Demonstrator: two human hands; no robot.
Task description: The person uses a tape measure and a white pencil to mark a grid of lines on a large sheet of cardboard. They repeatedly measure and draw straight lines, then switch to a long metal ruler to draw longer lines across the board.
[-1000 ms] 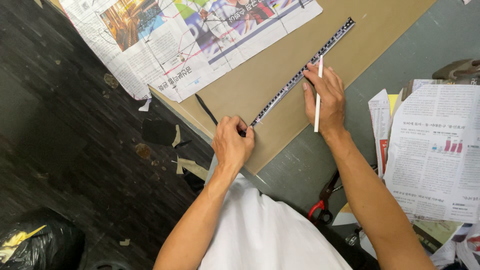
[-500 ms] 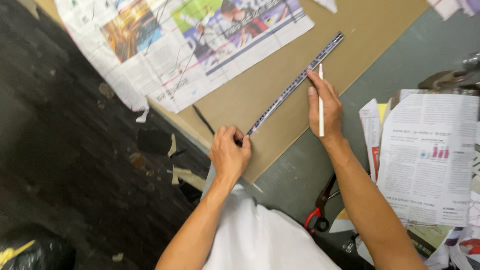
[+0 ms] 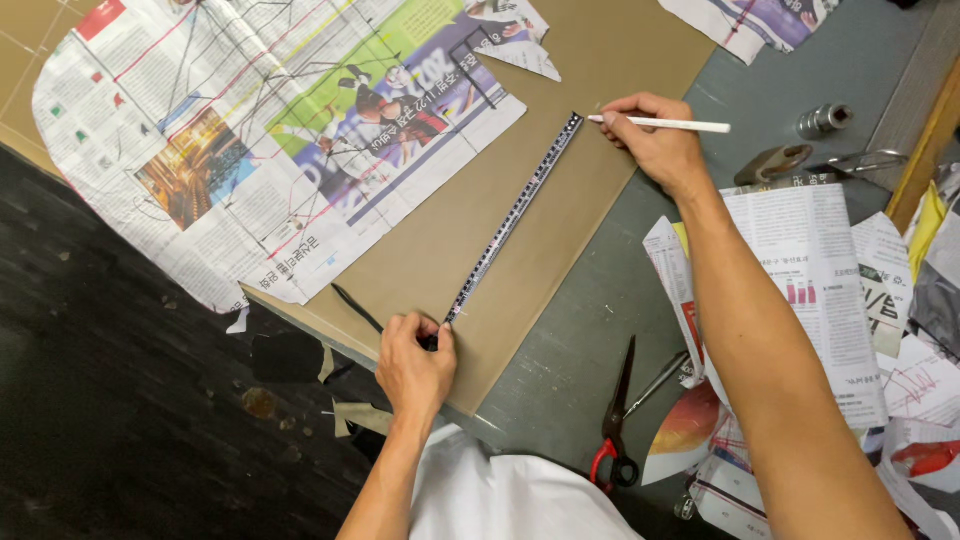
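Now the right hand [image 3: 655, 148] has moved up along the ruler [image 3: 515, 215] to its far end. A second ago it lay flat beside the ruler's middle with the white pencil [image 3: 665, 124] tucked along the palm; here the fingers are closed around the pencil in a writing grip, and its tip sits just beside the ruler's far tip. The left hand [image 3: 415, 360] has stayed where it was, fingers pinched down on the near end of the ruler close to the near edge of the brown board [image 3: 560, 250]. So the ruler, lying diagonally across the board from near edge toward far edge, is pinned at one end only, and the pencil has gone from resting to being poised at the far mark.

A marked-up newspaper sheet [image 3: 250, 150] covers the left part of the board, apart from the ruler. Red-handled scissors [image 3: 615, 430] lie on the grey bench [image 3: 590, 330] near its front edge, well clear of both hands. Loose newspaper pages [image 3: 810, 290] pile at the right under the right forearm, and a small metal cylinder [image 3: 822, 120] and a metal tool [image 3: 775, 162] sit toward the far right corner. Nothing lies across the ruler's line.
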